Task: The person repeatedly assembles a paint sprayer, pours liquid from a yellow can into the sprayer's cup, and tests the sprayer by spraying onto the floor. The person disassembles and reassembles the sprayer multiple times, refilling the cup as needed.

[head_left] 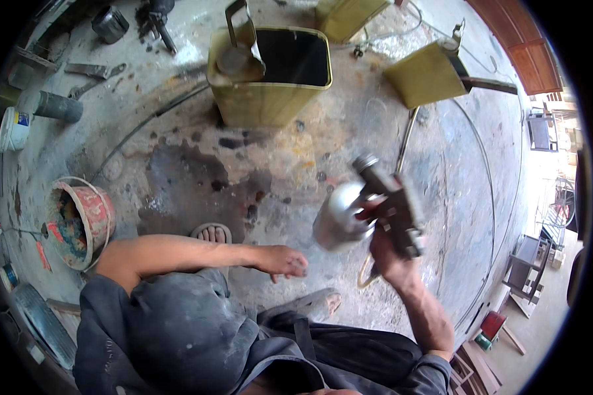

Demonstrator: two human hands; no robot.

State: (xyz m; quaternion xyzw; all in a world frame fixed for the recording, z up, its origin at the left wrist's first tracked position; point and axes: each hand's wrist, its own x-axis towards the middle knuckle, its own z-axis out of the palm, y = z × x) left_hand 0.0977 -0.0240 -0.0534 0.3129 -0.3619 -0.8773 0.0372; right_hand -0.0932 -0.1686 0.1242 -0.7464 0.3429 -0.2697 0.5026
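Observation:
My right hand (392, 260) grips a dark metal spray gun (398, 214) by its handle, holding it above the floor. A silver cup (339, 220) is fixed to the gun, slightly blurred, and a pale hose (366, 273) shows below it. My left hand (283, 261) hangs over the floor to the left, fingers loosely bent and a little apart, holding nothing. Ahead stands an open yellow-green square tin (263, 108) with dark insides. A metal dipper (240, 59) with an upright handle rests at the tin's left side.
A second yellow-green tin (428, 76) tilts at the right, with a dark bar at its mouth. On the left are a stained red bucket (99, 220), a wrench (95, 82) and a tyre (43, 322). Hoses (487, 171) curve over the floor; wooden furniture (530, 263) stands far right.

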